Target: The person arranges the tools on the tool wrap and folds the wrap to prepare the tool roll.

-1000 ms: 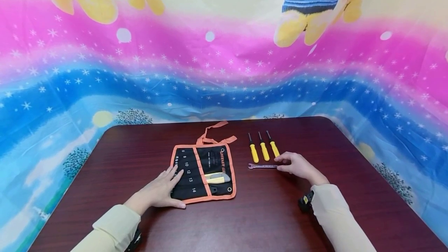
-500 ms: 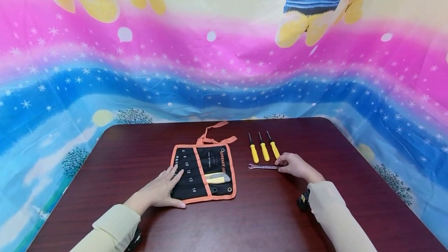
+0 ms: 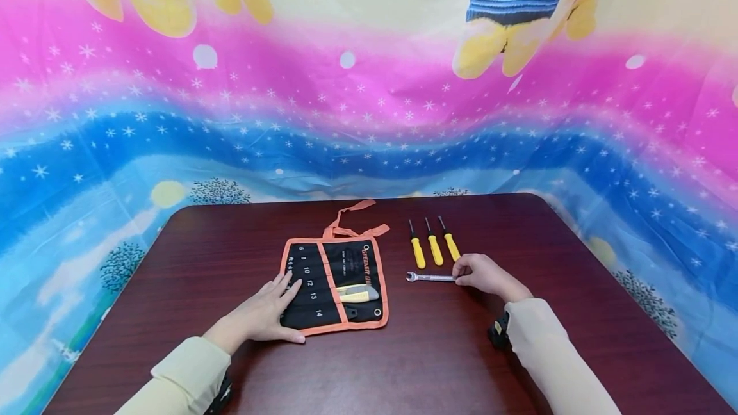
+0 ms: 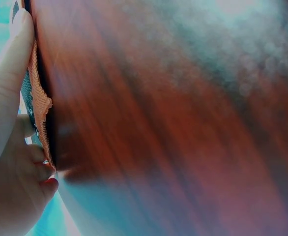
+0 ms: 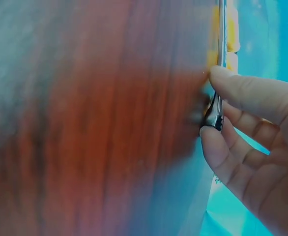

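Observation:
My left hand (image 3: 262,309) lies with fingers spread on the left edge of a black tool pouch (image 3: 305,312) with orange trim and numbered slots. In the left wrist view its thumb (image 4: 16,54) runs along the pouch's orange edge (image 4: 40,98). A utility knife (image 3: 356,293) with a pale yellow body sits in the pouch's right part. With thumb and fingertips, my right hand (image 3: 487,274) pinches one end of a silver combination wrench (image 3: 429,278), whose open end points left. The right wrist view shows the wrench (image 5: 221,39) edge-on between thumb and fingers.
Three yellow-handled screwdrivers (image 3: 435,252) lie side by side just beyond the wrench, shafts pointing away. Orange ties (image 3: 348,229) trail from the pouch's far edge. The dark wooden table (image 3: 369,376) ends at a patterned cloth backdrop (image 3: 369,114).
The right hand has tightened its hold on the wrench's end, and the wrench has shifted slightly left and nearer to me. My left hand and the pouch stay in place.

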### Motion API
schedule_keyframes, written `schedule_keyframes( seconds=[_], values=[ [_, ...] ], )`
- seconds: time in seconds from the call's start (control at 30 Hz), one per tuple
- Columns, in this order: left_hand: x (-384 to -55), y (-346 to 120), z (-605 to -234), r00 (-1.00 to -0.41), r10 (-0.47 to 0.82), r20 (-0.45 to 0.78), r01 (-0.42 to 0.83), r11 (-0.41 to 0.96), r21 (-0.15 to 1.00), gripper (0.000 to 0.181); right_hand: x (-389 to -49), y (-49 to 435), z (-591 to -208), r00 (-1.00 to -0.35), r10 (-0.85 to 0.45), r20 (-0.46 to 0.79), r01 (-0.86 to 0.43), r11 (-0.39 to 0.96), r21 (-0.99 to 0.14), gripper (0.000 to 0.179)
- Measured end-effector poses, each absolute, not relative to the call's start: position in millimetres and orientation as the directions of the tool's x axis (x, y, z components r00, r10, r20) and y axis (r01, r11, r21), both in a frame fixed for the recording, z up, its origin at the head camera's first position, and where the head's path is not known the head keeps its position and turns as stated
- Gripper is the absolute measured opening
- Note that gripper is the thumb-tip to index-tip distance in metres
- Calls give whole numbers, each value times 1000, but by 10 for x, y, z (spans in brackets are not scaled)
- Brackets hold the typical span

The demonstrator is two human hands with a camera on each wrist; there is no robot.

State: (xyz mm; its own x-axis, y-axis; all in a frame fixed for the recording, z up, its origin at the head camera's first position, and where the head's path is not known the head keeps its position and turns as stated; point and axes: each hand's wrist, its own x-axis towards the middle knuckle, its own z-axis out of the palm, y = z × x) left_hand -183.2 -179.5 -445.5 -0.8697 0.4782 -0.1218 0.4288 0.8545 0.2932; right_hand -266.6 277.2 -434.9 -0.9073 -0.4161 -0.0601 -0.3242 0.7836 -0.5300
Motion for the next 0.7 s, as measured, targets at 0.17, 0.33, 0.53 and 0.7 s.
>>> schedule_keyframes(
  seconds=[0.17, 0.33, 0.53, 0.7],
  values=[
    [-1829, -1799, -4456, -870, 478, -123, 429, 855, 293, 112, -2639, 2763, -4331, -907, -409, -103, -280, 767, -577, 12],
    [-1824, -1801, -4453, -871, 477, -122, 426, 854, 297, 113, -2638, 2779, -4336, -899, -420, -120, -274, 756, -595, 10],
    [-1821, -1795, -4434, -870, 478, -122, 427, 853, 300, 112, -2646, 2797, -4334, -887, -446, -123, -301, 759, -578, 3],
    [-1815, -1792, -4426, -869, 481, -120, 430, 852, 299, 111, -2636, 2777, -4295, -874, -472, -120, -323, 747, -581, 4]
  ],
)
